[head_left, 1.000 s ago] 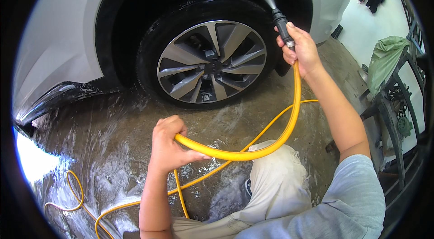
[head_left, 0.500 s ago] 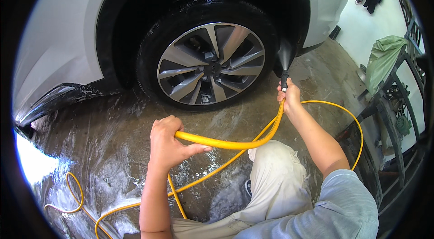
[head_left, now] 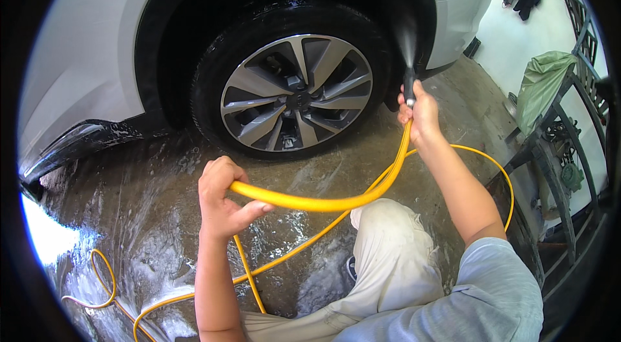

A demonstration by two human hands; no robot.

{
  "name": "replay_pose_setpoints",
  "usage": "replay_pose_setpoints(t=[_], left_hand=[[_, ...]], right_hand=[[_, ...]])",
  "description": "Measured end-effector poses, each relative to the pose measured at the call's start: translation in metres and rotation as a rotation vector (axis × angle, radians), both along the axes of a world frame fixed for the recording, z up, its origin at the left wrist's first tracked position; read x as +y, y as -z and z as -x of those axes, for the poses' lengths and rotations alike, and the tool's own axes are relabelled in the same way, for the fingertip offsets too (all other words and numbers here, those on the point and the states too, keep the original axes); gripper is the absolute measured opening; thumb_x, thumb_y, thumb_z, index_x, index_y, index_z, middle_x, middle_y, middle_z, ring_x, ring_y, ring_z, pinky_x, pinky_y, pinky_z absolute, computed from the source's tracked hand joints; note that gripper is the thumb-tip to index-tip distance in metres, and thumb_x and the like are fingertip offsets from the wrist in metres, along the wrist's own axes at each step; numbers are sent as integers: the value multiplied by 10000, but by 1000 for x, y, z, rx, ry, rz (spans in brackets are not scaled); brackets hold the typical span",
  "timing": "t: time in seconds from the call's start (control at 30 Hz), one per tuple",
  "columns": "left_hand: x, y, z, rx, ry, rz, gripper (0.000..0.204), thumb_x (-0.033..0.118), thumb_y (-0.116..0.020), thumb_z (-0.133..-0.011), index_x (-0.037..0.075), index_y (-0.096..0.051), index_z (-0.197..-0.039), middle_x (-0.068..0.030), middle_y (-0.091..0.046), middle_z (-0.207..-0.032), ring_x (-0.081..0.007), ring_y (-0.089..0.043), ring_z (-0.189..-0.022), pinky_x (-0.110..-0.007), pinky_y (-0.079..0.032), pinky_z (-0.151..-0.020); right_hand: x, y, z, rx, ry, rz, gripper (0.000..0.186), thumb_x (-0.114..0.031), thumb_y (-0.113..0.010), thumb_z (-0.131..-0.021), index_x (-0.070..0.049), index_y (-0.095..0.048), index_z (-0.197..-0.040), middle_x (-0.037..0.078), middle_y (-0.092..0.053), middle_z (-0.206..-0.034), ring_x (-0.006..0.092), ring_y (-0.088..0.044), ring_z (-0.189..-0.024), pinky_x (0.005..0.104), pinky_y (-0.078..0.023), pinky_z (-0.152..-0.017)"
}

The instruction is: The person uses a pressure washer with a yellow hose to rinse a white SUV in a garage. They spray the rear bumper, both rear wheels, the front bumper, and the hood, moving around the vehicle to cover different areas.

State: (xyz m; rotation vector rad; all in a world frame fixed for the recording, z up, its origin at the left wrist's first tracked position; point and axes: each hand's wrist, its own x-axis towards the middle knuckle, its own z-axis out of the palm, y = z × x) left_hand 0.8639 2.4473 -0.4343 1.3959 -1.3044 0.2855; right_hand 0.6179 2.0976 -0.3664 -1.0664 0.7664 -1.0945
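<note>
Pants (head_left: 394, 258), pale and baggy, are closest to me, with one knee poking up, and my grey sleeve (head_left: 497, 277) is beside them on the right. My left arm comes almost straight up from the bottom. My left hand (head_left: 223, 196) is bent around the yellow hose (head_left: 310, 202), and its thumb sticks out to the right, just under the hose. I can't see all of those fingertips. From there the hose dips in a big curve and climbs to my other hand. More loops of yellow hose lie on the wet floor (head_left: 162, 203), where there is white foam.

My right arm reaches farther out, up and a bit to the left. My right hand (head_left: 422, 112) is wrapped around the black nozzle (head_left: 409, 85) at the end of the hose. The nozzle points up and away from me, just right of the tyre (head_left: 206, 99).

I think this is the spraying part: white spray (head_left: 406, 44) shoots into the dark space around the wheel (head_left: 297, 100). To me, it calls for a snug hold and small wrist tilts, with my left hand lifting the hose so it doesn't tug.

The wheel has shiny grey spokes and sits under the pale car (head_left: 84, 64). Farther right, a green sheet (head_left: 543, 86) hangs over a dark frame.
</note>
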Motion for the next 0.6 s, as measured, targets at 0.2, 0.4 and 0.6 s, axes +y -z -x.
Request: replay_pose_setpoints(t=[0.2,0.4,0.6], left_hand=[[-4,-9,24,-177,69,-224,349,335,-845,-784,34,-693,-874,-115,-620,-786,-326,-593,-743,-431,-432,-699],[-12,-28,64,-334,167,-267,395,339,-852,-793,43,-739,-1028,-88,-634,-824,-307,-611,-750,-433,-446,-698],[-36,-33,117,-429,183,-390,414,409,-851,-825,62,-732,-1017,-65,-602,-803,-268,-611,-725,-405,-458,-678]], right_hand=[[-30,89,27,155,71,-477,437,-431,-448,-1135,-58,-532,-924,57,-533,-644,131,-391,-383,303,-345,-386],[-45,89,46,167,28,-546,383,-386,-464,-1138,-33,-526,-1003,57,-559,-691,82,-382,-401,263,-338,-388],[-56,87,49,162,-23,-434,330,-366,-484,-1143,-67,-521,-1009,68,-575,-741,99,-412,-448,295,-364,-414]])
